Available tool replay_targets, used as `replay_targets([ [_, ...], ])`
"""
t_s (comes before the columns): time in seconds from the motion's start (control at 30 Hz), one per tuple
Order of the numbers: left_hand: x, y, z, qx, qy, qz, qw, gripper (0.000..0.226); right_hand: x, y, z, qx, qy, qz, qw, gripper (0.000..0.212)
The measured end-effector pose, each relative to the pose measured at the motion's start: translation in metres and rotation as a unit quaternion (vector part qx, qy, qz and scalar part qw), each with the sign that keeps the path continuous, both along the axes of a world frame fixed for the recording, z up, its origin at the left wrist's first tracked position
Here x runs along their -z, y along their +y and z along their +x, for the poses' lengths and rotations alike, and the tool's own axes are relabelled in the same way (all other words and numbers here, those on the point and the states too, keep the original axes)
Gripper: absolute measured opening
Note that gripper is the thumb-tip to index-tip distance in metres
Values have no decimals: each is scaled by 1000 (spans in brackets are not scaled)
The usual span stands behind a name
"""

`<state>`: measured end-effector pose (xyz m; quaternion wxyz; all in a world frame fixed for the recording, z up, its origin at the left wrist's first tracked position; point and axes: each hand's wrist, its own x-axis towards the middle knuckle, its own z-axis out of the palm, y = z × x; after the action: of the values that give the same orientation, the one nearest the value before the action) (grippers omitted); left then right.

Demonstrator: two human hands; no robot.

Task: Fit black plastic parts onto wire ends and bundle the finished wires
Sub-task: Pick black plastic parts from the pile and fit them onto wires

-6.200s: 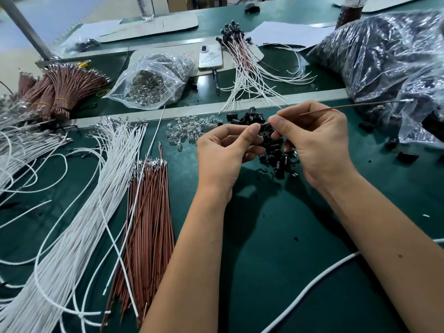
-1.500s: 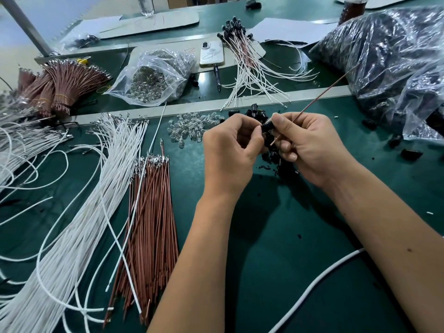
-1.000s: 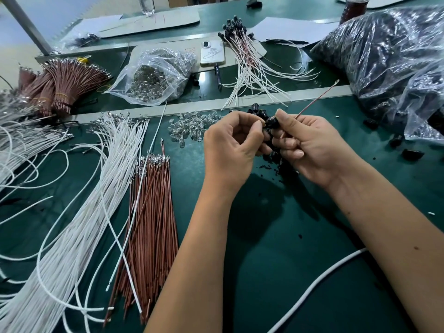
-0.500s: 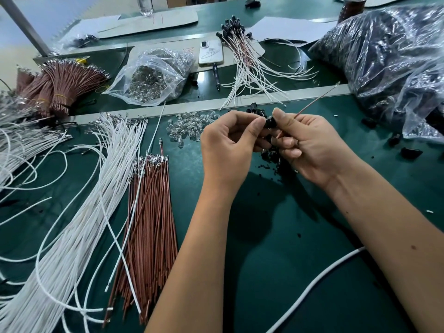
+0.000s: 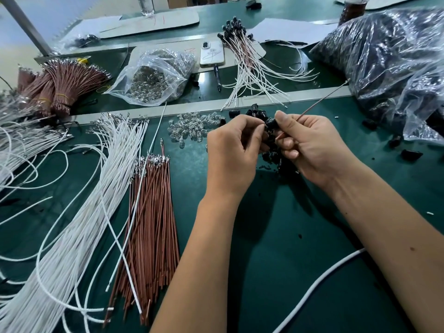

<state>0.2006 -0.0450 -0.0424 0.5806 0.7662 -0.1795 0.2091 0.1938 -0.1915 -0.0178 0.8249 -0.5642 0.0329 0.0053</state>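
Observation:
My right hand (image 5: 310, 145) pinches a small black plastic part (image 5: 271, 123) between thumb and forefinger, and a thin brown wire (image 5: 319, 102) runs from that grip up to the right. My left hand (image 5: 230, 150) is curled just left of the part, its fingertips meeting it. Below and behind my hands lies a pile of loose black parts (image 5: 276, 157). Finished wires with black ends (image 5: 249, 61) fan out at the back. Loose brown wires (image 5: 151, 212) and white wires (image 5: 79, 212) lie to the left.
Clear glass bulbs (image 5: 192, 127) lie scattered left of my hands, with a bag of them (image 5: 156, 75) behind. A phone (image 5: 212, 54) and a pen sit at the back. A large plastic bag of black parts (image 5: 389, 56) fills the right. Tied brown bundles (image 5: 57, 85) are far left.
The brown wire has swung from lying level to the right to slanting up and right. Both hands stay together around the black part, shifting only slightly.

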Motion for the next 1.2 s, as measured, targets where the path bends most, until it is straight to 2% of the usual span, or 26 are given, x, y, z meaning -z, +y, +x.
replay_targets([
  [0.2, 1, 1, 1, -39, -20, 72, 996, 9, 1, 2, -2, 8, -14, -49, 999, 19],
  [0.3, 1, 0, 0, -53, -26, 75, 995, 6, 0, 3, -2, 5, -26, -55, 998, 14],
  [0.47, 0, 0, 0, -43, -23, 41, 998, 6, 1, 0, -2, -7, -34, -51, 998, 15],
  [0.67, -3, -2, -2, 35, 34, -60, 997, 7, -2, -3, -1, -9, -36, -16, 999, 17],
  [0.9, -5, -3, -3, 44, 45, -92, 994, 10, -2, -2, -1, -14, -37, -14, 999, 17],
  [1.2, -4, -2, -4, -34, 4, -8, 999, 5, 0, 1, -2, -4, -46, -44, 998, 19],
])
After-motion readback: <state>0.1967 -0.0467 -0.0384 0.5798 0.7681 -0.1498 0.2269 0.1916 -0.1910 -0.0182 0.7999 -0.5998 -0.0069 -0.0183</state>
